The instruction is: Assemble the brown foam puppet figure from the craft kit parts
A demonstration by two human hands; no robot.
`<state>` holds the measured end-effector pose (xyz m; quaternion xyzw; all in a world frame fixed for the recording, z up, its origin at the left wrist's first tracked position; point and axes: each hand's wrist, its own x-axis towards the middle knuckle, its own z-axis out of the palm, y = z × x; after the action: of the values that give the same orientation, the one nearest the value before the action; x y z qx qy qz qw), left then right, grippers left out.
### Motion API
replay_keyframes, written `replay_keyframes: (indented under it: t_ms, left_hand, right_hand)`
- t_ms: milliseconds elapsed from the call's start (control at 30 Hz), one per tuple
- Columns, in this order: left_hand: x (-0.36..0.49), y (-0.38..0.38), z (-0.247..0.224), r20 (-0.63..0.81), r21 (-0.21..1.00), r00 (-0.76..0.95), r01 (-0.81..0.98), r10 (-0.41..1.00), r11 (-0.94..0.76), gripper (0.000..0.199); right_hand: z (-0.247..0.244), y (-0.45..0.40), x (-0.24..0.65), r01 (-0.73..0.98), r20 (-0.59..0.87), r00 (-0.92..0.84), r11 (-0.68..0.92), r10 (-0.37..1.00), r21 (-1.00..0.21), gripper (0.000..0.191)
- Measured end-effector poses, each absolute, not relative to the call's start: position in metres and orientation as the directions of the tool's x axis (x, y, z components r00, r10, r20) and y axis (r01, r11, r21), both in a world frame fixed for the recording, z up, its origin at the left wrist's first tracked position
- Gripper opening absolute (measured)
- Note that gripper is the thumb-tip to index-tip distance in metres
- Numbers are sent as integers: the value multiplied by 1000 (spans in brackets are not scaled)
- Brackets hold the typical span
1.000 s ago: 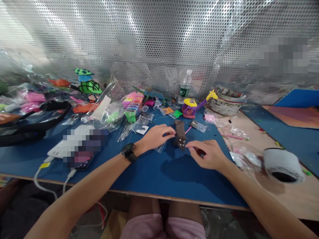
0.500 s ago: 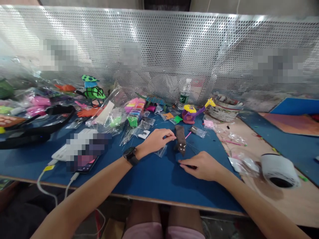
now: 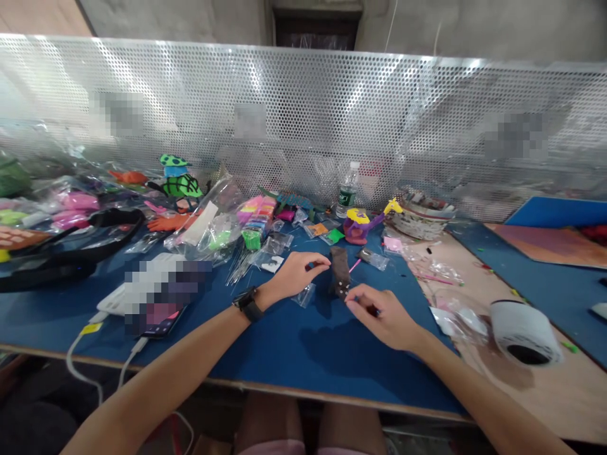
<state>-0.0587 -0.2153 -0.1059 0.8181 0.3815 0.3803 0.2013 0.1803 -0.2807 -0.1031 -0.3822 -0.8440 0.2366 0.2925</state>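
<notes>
A dark grey-brown modelled animal figure point(image 3: 339, 265), with small pale dots on its near end, stands on the blue table in front of me. My left hand point(image 3: 298, 275), with a black watch on its wrist, is at the figure's left side. Its thumb and forefinger are pinched together, and I cannot tell whether they touch the figure. At the near end, the fingertips of my right hand point(image 3: 382, 316) are pinched right beside the dotted face. Anything held in either pinch is too small to make out. A pink stick point(image 3: 355, 265) lies just right of the figure.
Behind stand a water bottle point(image 3: 348, 191) and a purple-and-yellow clay figure point(image 3: 356, 227). Clay packets point(image 3: 258, 221) and thin wires point(image 3: 239, 268) lie left. A phone point(image 3: 164, 319) with cables is at front left, a white roll point(image 3: 524, 332) at right.
My right hand has moved up to the figure's near end, where before it was apart from it. My left hand stays pinched by the side. The camera view has tilted up slightly.
</notes>
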Motion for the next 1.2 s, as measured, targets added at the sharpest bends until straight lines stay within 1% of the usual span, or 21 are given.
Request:
replay_keyframes:
  t_ms: [33,100,200,300,400,500,567,633,700,767,800,867,900,967,1100,1200]
  left_hand:
    - [-59,-215,-106,460,628,421,469,782,-622,20]
    - [-60,-214,-107,439,637,433,468,787,-613,19]
    - [-61,-212,-110,379,634,464,500,801,-590,23]
    - [-63,-212,-112,327,630,474,535,818,-562,37]
    - [-62,-215,-110,336,661,453,512,826,-549,46]
    - [-60,-216,-106,362,781,381,374,851,-500,40]
    - [-58,-215,-104,364,861,337,234,869,-451,36]
    - [-55,-213,-103,345,914,310,103,886,-392,35]
    - [-52,-212,-103,305,948,294,-6,906,-317,38]
    - [-49,-213,-104,238,971,285,-103,928,-218,43]
    - [-48,-213,-104,199,976,289,-149,937,-161,45]
    - [-46,-216,-104,123,969,298,-241,947,-50,48]
    - [-45,-217,-103,90,960,303,-281,949,-2,48]
    - [-44,-219,-102,31,935,309,-344,951,82,49]
    - [-42,-224,-100,-51,894,347,-403,936,198,47]
    - [-40,-226,-101,-47,892,370,-403,928,206,45]
  right_hand:
    - [-101,-280,180,476,271,-496,519,825,-710,25]
    - [-97,-278,180,404,192,-443,386,876,-829,30]
    - [-97,-275,180,320,130,-408,275,904,-907,35]
    - [-98,-273,179,278,113,-384,232,916,-932,37]
    - [-97,-270,179,277,87,-402,212,912,-937,39]
    - [-88,-267,180,325,82,-417,233,905,-917,39]
    - [-76,-265,179,367,134,-405,295,904,-882,37]
    - [-63,-263,174,422,250,-389,413,886,-807,33]
    - [-54,-259,165,507,376,-406,548,833,-665,28]
    - [-53,-255,155,556,469,-421,630,776,-542,24]
    - [-56,-252,150,589,506,-436,661,744,-465,22]
    - [-66,-246,142,662,572,-480,702,665,-261,20]
    - [-73,-243,139,685,612,-491,709,620,-169,21]
    - [-85,-239,136,726,684,-470,685,558,-60,22]
    - [-100,-236,136,777,774,-440,625,455,74,20]
    - [-105,-237,135,792,817,-423,598,392,123,18]
